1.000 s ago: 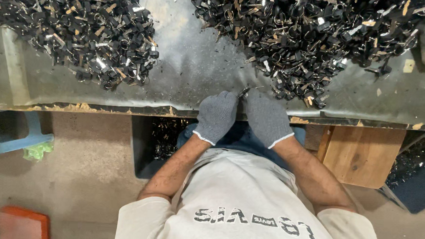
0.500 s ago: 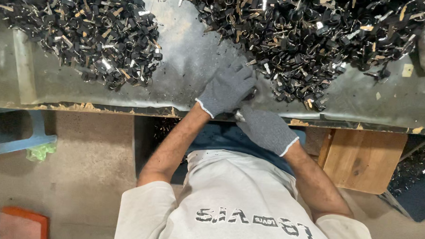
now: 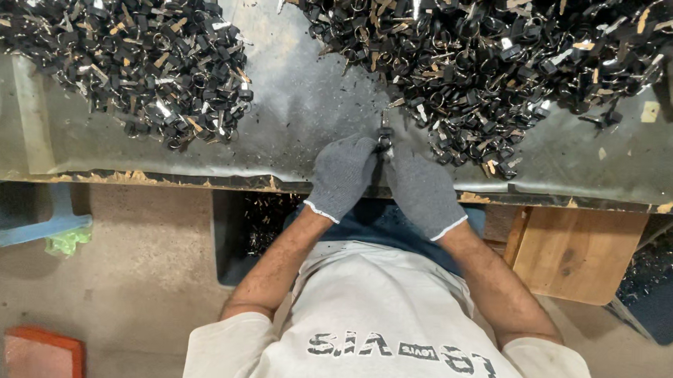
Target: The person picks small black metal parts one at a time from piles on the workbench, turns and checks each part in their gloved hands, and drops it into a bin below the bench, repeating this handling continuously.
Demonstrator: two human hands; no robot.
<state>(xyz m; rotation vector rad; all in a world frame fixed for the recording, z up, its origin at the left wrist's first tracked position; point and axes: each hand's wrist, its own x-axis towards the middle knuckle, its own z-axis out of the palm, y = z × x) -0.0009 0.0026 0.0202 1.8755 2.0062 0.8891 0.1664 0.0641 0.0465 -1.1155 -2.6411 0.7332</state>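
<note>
Both hands wear grey knitted gloves and meet at the near edge of a worn grey metal worktable [image 3: 309, 127]. The left hand [image 3: 342, 174] and the right hand [image 3: 421, 187] press together around a small black part [image 3: 385, 140], each with fingers curled closed on it, so the part sits pinched between the fingertips just above the table edge. Just beyond the right hand lies a large heap of small black ring-shaped parts mixed with tan slivers [image 3: 501, 60]. A second, similar heap [image 3: 123, 59] lies well apart to the left. Below the table edge, a light wooden panel [image 3: 576, 252] stands to the right.
</note>
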